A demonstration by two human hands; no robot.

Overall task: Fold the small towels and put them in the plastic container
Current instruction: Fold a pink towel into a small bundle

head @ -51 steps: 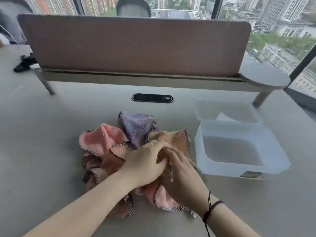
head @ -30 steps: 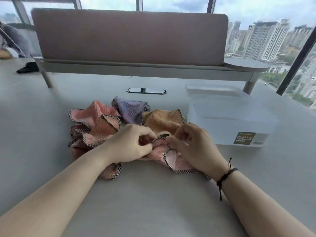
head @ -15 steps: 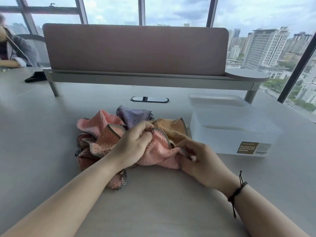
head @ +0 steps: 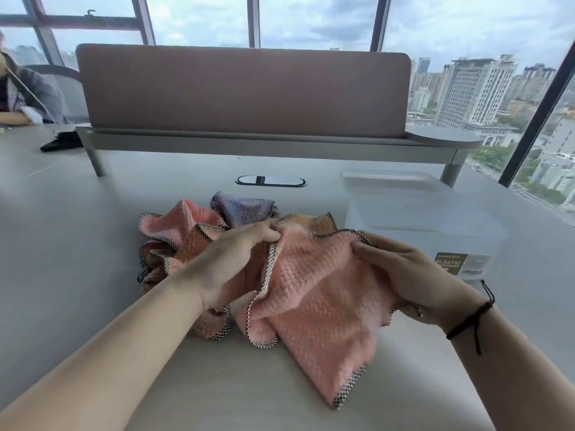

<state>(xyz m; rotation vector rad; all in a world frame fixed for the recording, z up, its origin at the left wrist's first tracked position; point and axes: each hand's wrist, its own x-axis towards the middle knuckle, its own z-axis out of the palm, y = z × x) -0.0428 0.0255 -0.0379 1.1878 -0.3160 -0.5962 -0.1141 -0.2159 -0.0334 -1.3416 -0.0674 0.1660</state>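
Observation:
A pink towel (head: 317, 297) with a checked border is stretched out between both hands, above the table's near middle. My left hand (head: 230, 259) pinches its top left edge. My right hand (head: 404, 272) grips its top right corner. Its lower corner hangs down towards me. Behind it lies a crumpled heap of towels: another pink towel (head: 180, 222), a purple towel (head: 242, 209) and an orange towel (head: 308, 222). The translucent plastic container (head: 420, 225) stands open to the right of the heap, just beyond my right hand.
The container's lid (head: 389, 180) lies flat behind it. A brown divider panel (head: 242, 88) on a raised shelf crosses the back of the grey table (head: 62, 244). A black cable port (head: 270, 181) sits in the table. Another person's sleeve (head: 28, 94) shows far left.
The pink towel has come out of the heap and been spread open. My hands have moved apart, the right one going right towards the container.

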